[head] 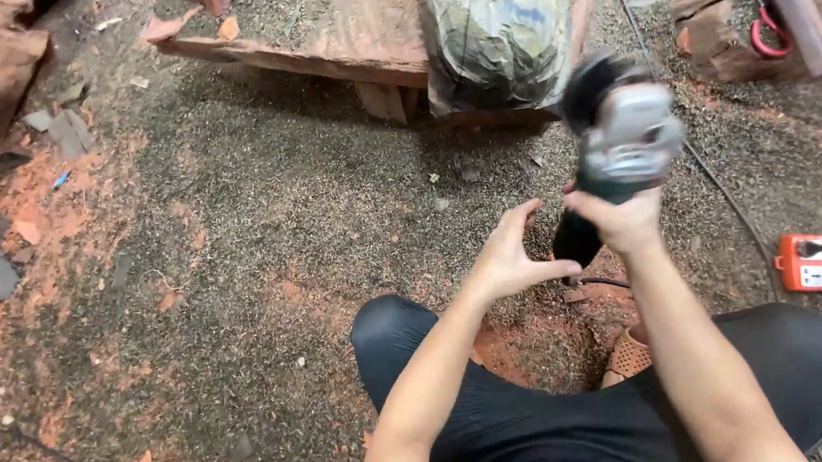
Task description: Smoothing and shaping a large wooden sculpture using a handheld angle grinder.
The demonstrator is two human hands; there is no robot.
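— What is being held, and where?
— An angle grinder (620, 151) is being gripped, raised right of centre, by the right hand (625, 219); the left hand (511, 257), fingers spread wide, is being brought beside its handle. A steadying second grip seems needed.

A single head-worn camera looks steeply down and slightly forward from the person's own eye level. The forearms enter from the bottom edge, with both knees directly below the lens. The near field is close; the sawdust-strewn floor (235, 235) fills most of the frame (wooden slabs (317, 33) lie along the top edge). No second view overlaps.
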